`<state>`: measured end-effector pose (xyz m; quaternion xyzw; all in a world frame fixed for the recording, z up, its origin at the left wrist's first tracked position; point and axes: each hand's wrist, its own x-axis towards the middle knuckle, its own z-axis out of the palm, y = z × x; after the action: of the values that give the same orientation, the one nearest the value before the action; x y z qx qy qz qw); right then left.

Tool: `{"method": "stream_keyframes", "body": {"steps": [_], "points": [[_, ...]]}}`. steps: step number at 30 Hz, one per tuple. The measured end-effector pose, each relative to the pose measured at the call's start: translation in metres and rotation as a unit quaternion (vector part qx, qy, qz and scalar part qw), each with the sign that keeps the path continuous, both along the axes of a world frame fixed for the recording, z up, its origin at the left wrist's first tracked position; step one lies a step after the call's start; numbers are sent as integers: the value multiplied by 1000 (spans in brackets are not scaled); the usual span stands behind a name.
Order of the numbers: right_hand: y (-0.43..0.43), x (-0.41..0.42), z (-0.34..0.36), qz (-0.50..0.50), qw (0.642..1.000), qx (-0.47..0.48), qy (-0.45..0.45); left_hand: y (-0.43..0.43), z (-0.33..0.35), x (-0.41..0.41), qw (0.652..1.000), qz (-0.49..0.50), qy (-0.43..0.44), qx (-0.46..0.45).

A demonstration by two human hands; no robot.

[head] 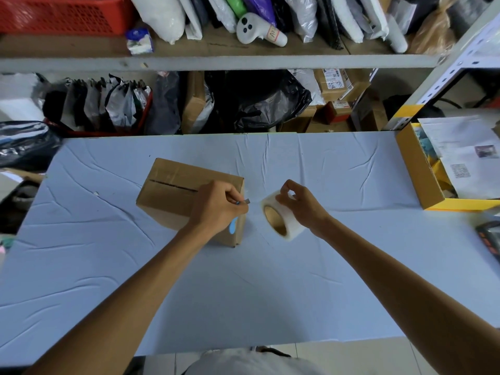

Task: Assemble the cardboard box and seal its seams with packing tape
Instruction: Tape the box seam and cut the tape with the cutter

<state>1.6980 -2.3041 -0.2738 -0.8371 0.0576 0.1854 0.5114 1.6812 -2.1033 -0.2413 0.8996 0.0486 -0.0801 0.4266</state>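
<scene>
Left hand (219,207): fingers curled tight, thumb and forefinger pinching a small tool (244,202). Only the tool's grey tip and a speck of blue show, so it cannot be identified. The forearm reaches in from the lower left, and the hand lies over the right end of the closed brown cardboard box (178,190).

The box stands on the pale blue cloth-covered counter (108,266), left of centre. A dark slit is open along its top seam. The wrist hides most of a light blue sticker (232,225) on the box's near face.

Just right of the box is the translucent white roll of packing tape with a brown core (281,220), tilted with its core towards the camera. It is unclear whether a strip runs from roll to box, or whether the roll touches the counter.

Right hand (300,204): thumb and forefinger pinch the top of the roll, the other fingers are curled behind it, and the wrist is bent down.

Far right: an open yellow-edged carton holding papers (422,169), cut off by the frame edge.
</scene>
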Motion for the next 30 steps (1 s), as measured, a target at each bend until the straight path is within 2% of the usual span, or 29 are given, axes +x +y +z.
{"method": "stream_keyframes", "body": {"steps": [9,14,19,23,30], "points": [[-6,0,-16,-5,998,-19,-52,1,3,-1,1000,-8,-8,14],[-10,-2,-19,51,998,-18,-43,1,2,0,1000,-4,-6,12],[-5,5,-28,-3,999,-30,12,2,1,0,1000,-5,-6,8],[2,14,-29,27,996,-85,10,5,0,2,1000,-6,9,-21],[14,24,-39,63,977,-198,-43,10,9,9,989,23,54,-137]]}}
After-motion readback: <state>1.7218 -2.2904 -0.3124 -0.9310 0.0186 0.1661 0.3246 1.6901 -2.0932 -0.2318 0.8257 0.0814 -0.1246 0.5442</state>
